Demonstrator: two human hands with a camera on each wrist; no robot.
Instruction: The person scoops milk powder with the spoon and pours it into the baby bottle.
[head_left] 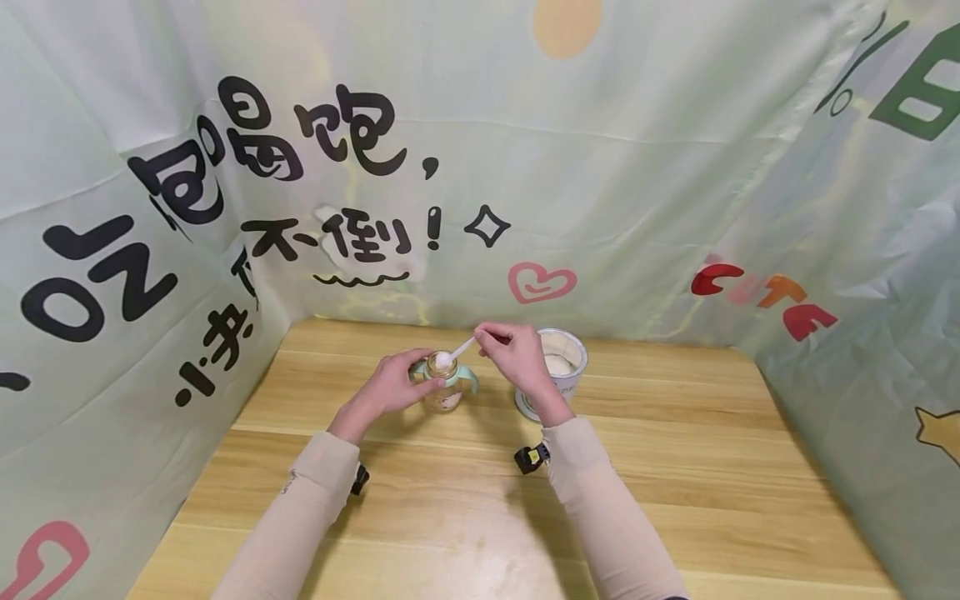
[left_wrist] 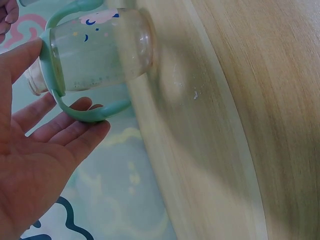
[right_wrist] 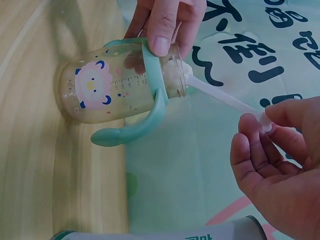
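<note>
A clear baby bottle (head_left: 447,400) with a mint-green two-handled collar stands uncapped on the table. My left hand (head_left: 392,383) grips it around the collar, thumb on the near side, as the right wrist view shows. A printed pink animal marks the bottle's wall (right_wrist: 115,95). Between thumb and fingertips, my right hand (head_left: 519,357) pinches the handle end of a white scoop (right_wrist: 225,96). White powder heaps in the scoop's bowl, which is at the bottle's mouth. Just beyond the right wrist is an open can (head_left: 574,382) of pale powder.
The wooden table (head_left: 660,467) meets printed cloth walls (head_left: 637,208) at the back and sides. A pale round rim (head_left: 525,408) shows at the can's foot, partly behind the right wrist. Small white specks (left_wrist: 196,94) lie on the wood near the bottle.
</note>
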